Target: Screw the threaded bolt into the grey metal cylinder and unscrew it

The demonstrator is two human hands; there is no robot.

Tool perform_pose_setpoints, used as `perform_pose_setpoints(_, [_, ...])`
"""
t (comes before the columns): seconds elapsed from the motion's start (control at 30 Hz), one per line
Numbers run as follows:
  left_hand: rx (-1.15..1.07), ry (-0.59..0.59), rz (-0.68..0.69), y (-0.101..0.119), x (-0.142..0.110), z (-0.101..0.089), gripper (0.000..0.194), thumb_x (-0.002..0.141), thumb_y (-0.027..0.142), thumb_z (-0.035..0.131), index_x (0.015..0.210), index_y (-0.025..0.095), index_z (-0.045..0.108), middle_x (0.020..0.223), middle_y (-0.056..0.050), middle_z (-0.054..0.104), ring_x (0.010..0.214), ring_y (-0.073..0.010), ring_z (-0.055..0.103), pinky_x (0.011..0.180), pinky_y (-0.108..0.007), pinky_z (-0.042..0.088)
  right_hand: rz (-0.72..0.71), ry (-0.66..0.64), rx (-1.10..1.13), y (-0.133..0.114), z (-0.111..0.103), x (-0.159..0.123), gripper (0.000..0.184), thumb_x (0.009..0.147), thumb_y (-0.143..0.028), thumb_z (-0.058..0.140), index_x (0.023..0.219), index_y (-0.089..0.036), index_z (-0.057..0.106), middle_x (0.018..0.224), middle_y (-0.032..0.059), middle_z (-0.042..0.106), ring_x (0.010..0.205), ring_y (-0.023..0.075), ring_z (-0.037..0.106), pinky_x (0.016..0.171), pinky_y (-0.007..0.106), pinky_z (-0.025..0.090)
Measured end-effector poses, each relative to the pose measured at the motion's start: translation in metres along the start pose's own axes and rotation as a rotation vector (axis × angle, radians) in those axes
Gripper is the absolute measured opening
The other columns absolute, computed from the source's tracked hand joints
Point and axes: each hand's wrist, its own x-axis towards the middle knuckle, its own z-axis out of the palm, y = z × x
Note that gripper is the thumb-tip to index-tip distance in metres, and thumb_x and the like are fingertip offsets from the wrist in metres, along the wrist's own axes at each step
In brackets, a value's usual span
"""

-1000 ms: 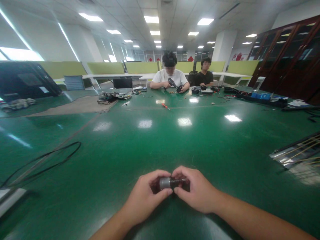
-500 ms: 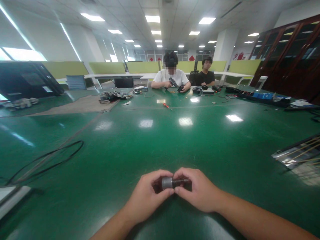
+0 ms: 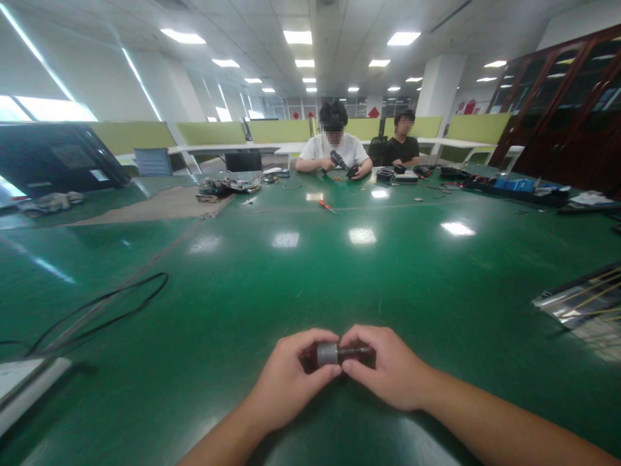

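Low in the middle of the head view, a short grey metal cylinder (image 3: 328, 353) lies sideways between my hands. A dark, narrower shaft with ring-like ridges extends from its right end. My left hand (image 3: 295, 369) curls around the cylinder end, with thumb below and index finger above. My right hand (image 3: 383, 366) is curved in the same way around the shaft end. The fingertips of both hands almost meet near the middle of the piece. My other fingers and the underside of the piece are hidden.
The green table (image 3: 301, 285) stretches ahead. A black cable (image 3: 145, 285) loops at left, above a white-edged object (image 3: 36, 388). An orange screwdriver (image 3: 326, 206) lies farther off. At right is a metal rack-like item (image 3: 577, 301). Across the table, a person (image 3: 334, 152) holds a power drill.
The whole view has shifted very slightly. My hands keep the same pose around the cylinder, and nothing else has visibly moved.
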Motion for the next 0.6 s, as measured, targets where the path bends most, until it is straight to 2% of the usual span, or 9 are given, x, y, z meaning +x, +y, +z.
perform_pose_setpoints(0.6, [0.021,0.003,-0.014,0.0007,-0.0004,-0.0002,0.022,0.078,0.021,0.075,0.101,0.022,0.073,0.094,-0.001,0.075,0.088,-0.0198,0.067,0.081,-0.027,0.049,0.004,0.002,0.023,-0.0004,-0.0011,0.0031,0.009,0.083,-0.019,0.067,0.091,-0.019,0.07,0.082,-0.0006,0.071,0.074,0.0153,0.063,0.068,0.024,0.043])
